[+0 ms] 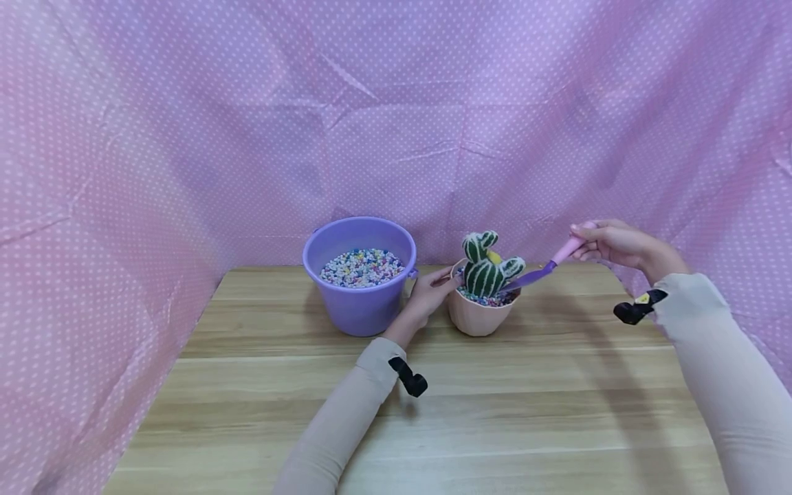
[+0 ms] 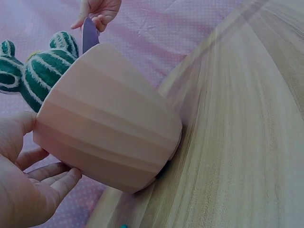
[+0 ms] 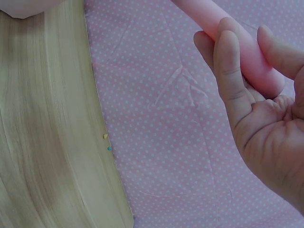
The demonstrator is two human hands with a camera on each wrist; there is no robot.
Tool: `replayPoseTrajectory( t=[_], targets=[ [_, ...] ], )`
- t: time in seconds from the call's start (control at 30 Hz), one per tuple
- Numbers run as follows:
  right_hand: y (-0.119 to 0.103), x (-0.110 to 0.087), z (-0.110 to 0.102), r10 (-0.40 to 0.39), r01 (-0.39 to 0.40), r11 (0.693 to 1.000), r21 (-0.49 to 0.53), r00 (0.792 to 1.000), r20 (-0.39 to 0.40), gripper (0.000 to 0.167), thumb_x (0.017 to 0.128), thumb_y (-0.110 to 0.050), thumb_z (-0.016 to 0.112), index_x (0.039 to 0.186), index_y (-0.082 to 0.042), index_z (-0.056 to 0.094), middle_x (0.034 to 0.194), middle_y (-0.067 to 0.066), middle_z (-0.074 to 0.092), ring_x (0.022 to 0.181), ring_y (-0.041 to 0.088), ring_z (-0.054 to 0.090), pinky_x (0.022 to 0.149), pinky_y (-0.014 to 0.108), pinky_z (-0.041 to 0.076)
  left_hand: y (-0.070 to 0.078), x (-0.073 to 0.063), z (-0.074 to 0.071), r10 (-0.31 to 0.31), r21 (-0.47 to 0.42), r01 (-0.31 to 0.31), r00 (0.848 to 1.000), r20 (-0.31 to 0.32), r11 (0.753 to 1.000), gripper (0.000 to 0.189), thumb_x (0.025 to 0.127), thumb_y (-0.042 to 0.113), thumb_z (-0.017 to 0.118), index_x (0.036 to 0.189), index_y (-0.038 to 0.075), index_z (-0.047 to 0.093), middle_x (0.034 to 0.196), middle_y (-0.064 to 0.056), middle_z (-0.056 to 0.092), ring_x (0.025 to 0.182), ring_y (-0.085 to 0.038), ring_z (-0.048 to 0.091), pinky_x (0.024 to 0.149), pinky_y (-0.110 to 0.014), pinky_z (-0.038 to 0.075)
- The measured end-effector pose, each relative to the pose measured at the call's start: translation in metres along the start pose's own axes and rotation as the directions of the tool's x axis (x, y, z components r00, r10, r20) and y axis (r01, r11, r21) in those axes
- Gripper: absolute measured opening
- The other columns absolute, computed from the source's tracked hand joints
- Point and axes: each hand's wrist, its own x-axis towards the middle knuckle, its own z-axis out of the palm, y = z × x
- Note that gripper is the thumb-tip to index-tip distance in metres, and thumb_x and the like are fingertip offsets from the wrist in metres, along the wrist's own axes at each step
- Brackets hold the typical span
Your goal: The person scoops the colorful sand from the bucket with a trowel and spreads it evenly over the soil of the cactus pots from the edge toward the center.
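Note:
A peach flowerpot point(image 1: 479, 316) stands on the table, holding a green-and-white toy cactus point(image 1: 485, 277) among small multicoloured pebbles. At its left side my left hand point(image 1: 428, 294) grips the pot, thumb at the rim and fingers against the outer wall point(image 2: 109, 118). My right hand point(image 1: 619, 245) holds the pink handle point(image 3: 237, 42) of a small trowel, raised to the right of the pot. Its purple blade point(image 1: 532, 276) slants down to the pebbles beside the cactus; the cactus and pot rim partly hide the tip.
A purple bucket point(image 1: 365, 302) partly filled with pebbles point(image 1: 361, 268) stands left of the pot, close to my left hand. Pink dotted cloth point(image 1: 396, 151) hangs behind the wooden table point(image 1: 495, 412). Two tiny pebbles point(image 3: 105, 136) lie near the table's edge.

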Motion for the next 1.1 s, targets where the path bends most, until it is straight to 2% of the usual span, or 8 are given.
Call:
replayPoseTrajectory(
  t=[0.27,0.53,0.7,0.8,0.9,1.1],
  targets=[
    [-0.008,-0.005,0.003,-0.01,0.01,1.0,0.001,0.998,-0.055,0.025,0.11,-0.011,0.042,0.103,-0.008,0.066,0.09,0.007,0.078,0.08,0.014,0.075,0.076,0.025,0.063,0.004,-0.004,0.0,0.004,-0.002,-0.004,1.0,-0.004,1.0,0.045,0.098,0.025,0.069,0.141,0.014,0.062,0.136,-0.01,0.067,0.126,-0.022,0.063,0.106,-0.034,0.055],
    [-0.013,-0.007,0.001,-0.009,0.009,1.0,-0.027,1.0,0.009,0.032,0.111,-0.011,0.038,0.102,-0.011,0.069,0.092,0.006,0.079,0.081,0.012,0.074,0.075,0.024,0.062,0.003,-0.006,0.0,-0.015,0.004,0.015,1.0,-0.004,1.0,0.047,0.098,0.028,0.069,0.143,0.016,0.06,0.135,-0.008,0.068,0.125,-0.021,0.063,0.104,-0.032,0.055],
    [-0.015,-0.01,0.001,-0.019,0.019,0.998,-0.063,1.0,-0.009,0.033,0.111,-0.012,0.039,0.101,-0.013,0.07,0.093,0.004,0.08,0.081,0.01,0.074,0.075,0.023,0.062,0.002,-0.007,0.001,-0.011,0.014,0.011,1.0,-0.006,1.0,0.049,0.098,0.03,0.069,0.143,0.016,0.06,0.132,-0.007,0.07,0.123,-0.019,0.064,0.104,-0.032,0.055],
    [-0.016,-0.012,0.002,-0.024,0.02,0.997,-0.075,0.998,-0.053,0.033,0.11,-0.012,0.04,0.099,-0.015,0.07,0.091,0.003,0.079,0.08,0.01,0.074,0.075,0.023,0.062,0.002,-0.008,0.003,-0.01,0.018,0.011,1.0,-0.021,1.0,0.048,0.097,0.031,0.069,0.143,0.017,0.061,0.131,-0.007,0.07,0.122,-0.019,0.064,0.104,-0.033,0.055],
    [-0.016,-0.014,0.004,-0.032,0.029,0.999,-0.035,0.994,-0.108,0.032,0.11,-0.01,0.042,0.097,-0.012,0.071,0.089,0.006,0.079,0.078,0.012,0.074,0.073,0.024,0.062,0.001,-0.009,0.005,-0.002,0.013,0.002,0.999,-0.043,1.0,0.047,0.097,0.03,0.07,0.141,0.015,0.062,0.131,-0.008,0.07,0.121,-0.02,0.065,0.103,-0.033,0.056],
    [-0.012,-0.015,0.011,-0.045,0.06,0.996,0.059,0.971,-0.235,0.03,0.108,-0.005,0.045,0.093,-0.007,0.071,0.082,0.012,0.078,0.071,0.016,0.074,0.068,0.026,0.063,-0.001,-0.012,0.008,-0.008,0.004,0.008,0.997,-0.072,1.0,0.046,0.098,0.029,0.068,0.141,0.014,0.062,0.135,-0.008,0.068,0.126,-0.021,0.063,0.107,-0.034,0.053]
  ],
)
